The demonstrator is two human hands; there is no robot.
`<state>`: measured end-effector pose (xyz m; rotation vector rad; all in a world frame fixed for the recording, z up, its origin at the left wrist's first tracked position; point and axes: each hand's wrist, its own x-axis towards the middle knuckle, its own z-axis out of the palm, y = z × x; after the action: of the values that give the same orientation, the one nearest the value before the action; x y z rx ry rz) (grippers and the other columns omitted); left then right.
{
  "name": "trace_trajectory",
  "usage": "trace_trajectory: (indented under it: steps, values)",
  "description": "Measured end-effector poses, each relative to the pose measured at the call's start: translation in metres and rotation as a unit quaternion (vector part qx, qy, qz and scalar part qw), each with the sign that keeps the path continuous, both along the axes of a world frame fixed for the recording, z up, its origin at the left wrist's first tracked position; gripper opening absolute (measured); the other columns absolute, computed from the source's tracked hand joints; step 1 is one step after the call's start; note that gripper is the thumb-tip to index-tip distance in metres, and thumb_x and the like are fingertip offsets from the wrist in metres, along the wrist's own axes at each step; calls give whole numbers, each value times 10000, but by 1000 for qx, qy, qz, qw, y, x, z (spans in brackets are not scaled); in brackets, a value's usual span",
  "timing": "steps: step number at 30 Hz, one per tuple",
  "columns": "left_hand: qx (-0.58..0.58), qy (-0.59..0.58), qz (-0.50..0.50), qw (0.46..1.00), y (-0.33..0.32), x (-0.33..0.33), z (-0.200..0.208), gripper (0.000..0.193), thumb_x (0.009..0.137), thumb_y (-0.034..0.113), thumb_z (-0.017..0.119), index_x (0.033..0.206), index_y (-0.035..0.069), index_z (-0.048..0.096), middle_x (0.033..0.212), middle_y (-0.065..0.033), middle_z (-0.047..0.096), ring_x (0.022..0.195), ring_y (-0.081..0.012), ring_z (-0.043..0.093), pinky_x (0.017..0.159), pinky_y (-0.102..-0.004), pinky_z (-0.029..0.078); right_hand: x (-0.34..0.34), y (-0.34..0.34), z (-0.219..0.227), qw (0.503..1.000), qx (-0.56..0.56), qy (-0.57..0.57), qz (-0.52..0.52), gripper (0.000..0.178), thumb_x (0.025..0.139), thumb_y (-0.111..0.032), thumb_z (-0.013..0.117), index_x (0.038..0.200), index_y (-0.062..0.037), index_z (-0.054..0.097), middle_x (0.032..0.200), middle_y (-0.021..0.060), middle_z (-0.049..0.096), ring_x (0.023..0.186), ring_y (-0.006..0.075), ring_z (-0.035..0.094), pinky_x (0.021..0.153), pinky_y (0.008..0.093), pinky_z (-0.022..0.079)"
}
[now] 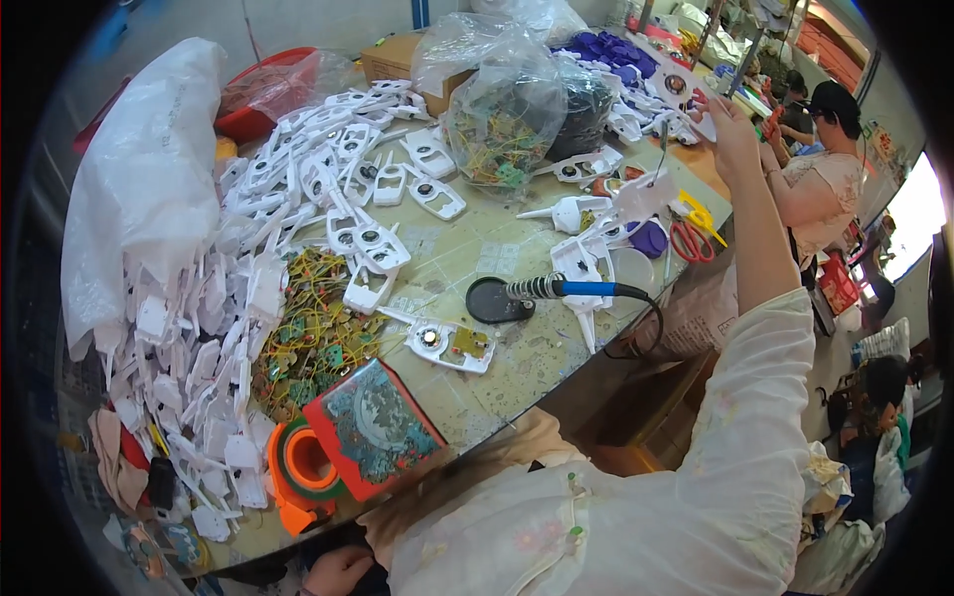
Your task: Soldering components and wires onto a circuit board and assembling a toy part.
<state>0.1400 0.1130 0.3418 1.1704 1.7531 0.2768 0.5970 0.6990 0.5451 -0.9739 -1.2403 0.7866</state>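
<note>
Head view | my right hand (733,139) grips white shell (677,85), beyond soldering iron (561,288) | left hand (340,571): grip cannot be told | left of iron: one casing (447,346) board-fitted, loose boards (316,333) seemingly pending

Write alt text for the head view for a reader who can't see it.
The person's right hand is at the far right of a cluttered worktable, fingers by a white plastic casing. More white casings pile up on the left beside wired circuit boards; a blue-handled soldering iron sits in a stand.
</note>
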Motion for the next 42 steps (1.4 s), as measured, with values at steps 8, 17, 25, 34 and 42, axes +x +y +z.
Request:
trace_trajectory:
  steps: [8,17,25,34,42]
  values:
    - [413,-93,-53,905,53,43,107,185,748,-6,578,924,-2,632,914,-168,634,808,-277,622,711,-323,489,-94,-40,92,985,108,-36,127,227,941,-164,488,1110,-13,482,996,98,595,862,195,627,784,353,550]
    - [599,91,95,790,125,72,138,709,721,70,719,1326,-2,356,1327,-169,409,1213,-301,430,946,-381,423,-237,-210,93,933,16,86,349,193,926,-143,497,1072,-18,476,967,109,577,917,238,603,790,390,542]
    - [435,-166,189,865,124,49,116,703,781,-57,576,1387,49,236,1190,-100,504,976,-184,590,795,-308,498,-265,-274,42,851,-22,80,519,237,935,-131,452,1127,7,465,995,103,585,938,205,607,837,376,534]
    - [89,-193,-17,977,89,-57,162,602,737,19,731,1257,-9,428,1047,-75,598,898,-104,585,748,-237,486,-268,-290,-31,866,-125,26,483,222,911,-106,446,1079,40,462,917,102,564,822,186,611,694,327,554]
    - [19,192,-294,936,165,-74,150,521,603,211,791,1059,34,609,847,-92,658,768,-224,629,666,-341,480,-291,-289,-101,852,-218,-14,475,213,930,-102,423,1110,8,456,920,90,564,762,137,606,660,280,533]
